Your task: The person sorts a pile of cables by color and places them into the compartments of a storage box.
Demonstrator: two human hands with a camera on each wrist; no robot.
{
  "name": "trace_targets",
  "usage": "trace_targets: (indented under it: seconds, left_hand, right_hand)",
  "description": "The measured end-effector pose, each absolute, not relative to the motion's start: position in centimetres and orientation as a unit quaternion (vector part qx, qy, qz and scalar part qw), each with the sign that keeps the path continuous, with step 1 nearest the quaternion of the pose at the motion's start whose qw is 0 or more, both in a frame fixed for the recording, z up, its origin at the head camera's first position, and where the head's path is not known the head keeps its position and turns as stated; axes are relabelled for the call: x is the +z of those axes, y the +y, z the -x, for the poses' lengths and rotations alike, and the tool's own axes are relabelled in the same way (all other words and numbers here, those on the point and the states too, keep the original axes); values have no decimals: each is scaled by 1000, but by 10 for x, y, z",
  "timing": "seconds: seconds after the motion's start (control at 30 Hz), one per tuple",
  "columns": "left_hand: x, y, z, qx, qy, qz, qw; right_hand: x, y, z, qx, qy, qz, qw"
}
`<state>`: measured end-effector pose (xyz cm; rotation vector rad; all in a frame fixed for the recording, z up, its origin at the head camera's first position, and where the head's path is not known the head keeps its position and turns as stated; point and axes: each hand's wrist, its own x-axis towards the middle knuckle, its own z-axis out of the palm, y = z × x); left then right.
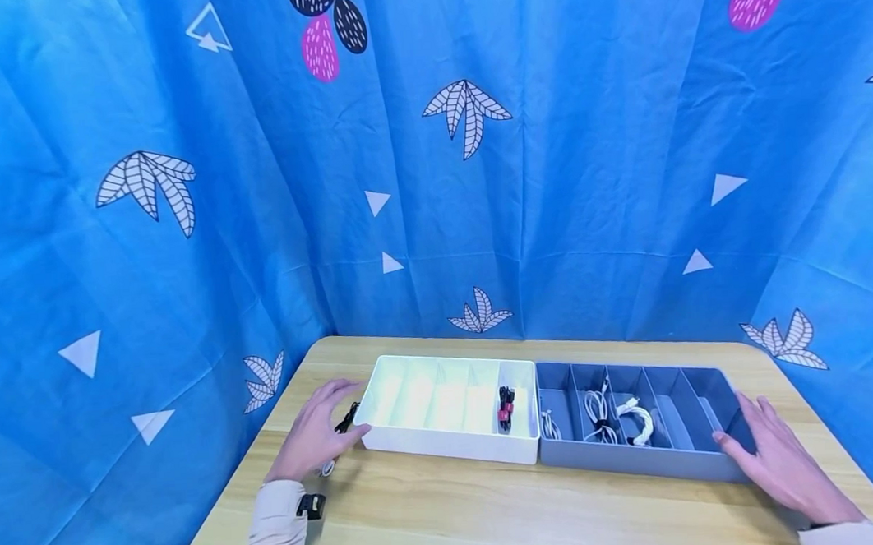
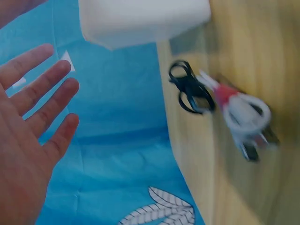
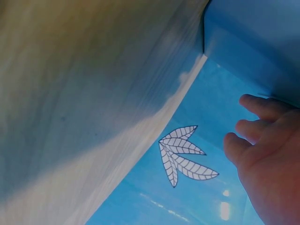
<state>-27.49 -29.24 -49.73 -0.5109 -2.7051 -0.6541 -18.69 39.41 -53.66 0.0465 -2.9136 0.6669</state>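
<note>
My left hand [image 1: 313, 435] is at the left end of a white divided box [image 1: 449, 446], fingers spread and thumb by its near corner. Beside that hand on the table lie a coiled black cable [image 2: 191, 89] and a white cable [image 2: 246, 115] with a red tie, blurred in the left wrist view. At the right end of a grey divided box [image 1: 639, 461], my right hand [image 1: 780, 460] has its thumb over the near corner and its fingers along the end wall. Whether the fingers press on the wall I cannot tell.
In the white box's rightmost compartment is a black cable [image 1: 506, 409] with a red tie. The grey box holds white cables [image 1: 600, 416] in its left compartments. Both boxes stand end to end on a wooden table [image 1: 478, 509], with a blue curtain [image 1: 589, 215] behind.
</note>
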Motion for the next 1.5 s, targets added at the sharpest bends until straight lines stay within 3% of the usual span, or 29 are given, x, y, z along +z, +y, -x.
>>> trace_targets:
  seconds: [1.07,1.5]
  left_hand:
    - [-541,-335,297,-202,-973,63,93]
    - [-541,-334,296,-208,-978,13,14]
  right_hand:
    - [-536,394,187,217,-974,-8,59]
    - [-533,394,188,218,-974,-7,58]
